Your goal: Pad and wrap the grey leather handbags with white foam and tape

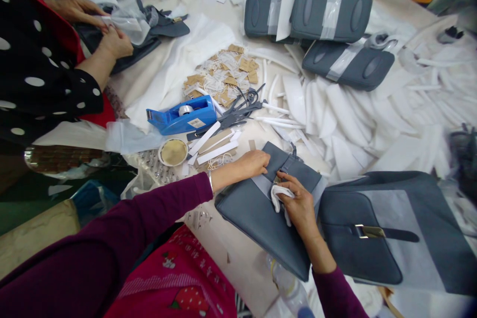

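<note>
A dark blue-grey leather bag point(266, 218) lies slanted on the table in front of me, its flap point(298, 171) at the far end with a strap and a small metal buckle. My left hand point(254, 164) is closed, its fingers curled at the left edge of the flap. Pinched in my right hand point(300, 203) is a crumpled white cloth point(280, 196), with the fingertips at the buckle. Translucent wrapping sheet shows under the flap. To the right lies a second bag point(357, 238) of the same colour, with a gold-toned clasp point(368, 231).
A blue tape dispenser point(186, 114), dark straps point(238, 112), a round tin point(173, 152) and a pile of tags point(223, 72) lie beyond my left arm. Wrapped bags point(331, 15) and white padding strips point(346, 124) spread behind. A co-worker's hands point(115, 42) handle another bag at upper left.
</note>
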Motion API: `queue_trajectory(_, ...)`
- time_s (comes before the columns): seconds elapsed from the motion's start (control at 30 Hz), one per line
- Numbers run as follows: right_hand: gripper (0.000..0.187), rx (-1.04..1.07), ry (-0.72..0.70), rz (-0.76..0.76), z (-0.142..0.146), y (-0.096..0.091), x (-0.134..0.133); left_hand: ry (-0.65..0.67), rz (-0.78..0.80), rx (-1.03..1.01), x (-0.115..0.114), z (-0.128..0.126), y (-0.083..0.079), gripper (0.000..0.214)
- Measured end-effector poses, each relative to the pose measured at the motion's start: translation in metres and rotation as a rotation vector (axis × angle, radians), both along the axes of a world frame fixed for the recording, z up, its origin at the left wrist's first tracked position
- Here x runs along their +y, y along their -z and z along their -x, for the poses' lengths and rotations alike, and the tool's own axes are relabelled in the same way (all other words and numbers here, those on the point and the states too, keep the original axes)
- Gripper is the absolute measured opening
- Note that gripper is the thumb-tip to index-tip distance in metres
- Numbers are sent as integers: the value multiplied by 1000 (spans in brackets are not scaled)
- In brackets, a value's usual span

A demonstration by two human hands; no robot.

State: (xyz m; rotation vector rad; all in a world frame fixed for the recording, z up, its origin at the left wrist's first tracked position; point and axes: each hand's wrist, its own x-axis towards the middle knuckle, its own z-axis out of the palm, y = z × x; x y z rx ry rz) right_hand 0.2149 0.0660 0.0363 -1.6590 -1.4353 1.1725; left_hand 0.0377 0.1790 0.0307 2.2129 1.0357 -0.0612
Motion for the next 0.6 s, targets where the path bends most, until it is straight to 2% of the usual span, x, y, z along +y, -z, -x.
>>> queue_trajectory(0.2,11,-5,-8,-18,-2,4,-1,-17,-1,-14,1,1,-1,4)
queue_trajectory(0.37,10,2,-11,-10,-3,5,-1,4,-7,-39,1,3,0,12)
queue_trajectory(0.6,11,-7,-2,9,-2,1,-1,0,-32,-70,0,3,9,10)
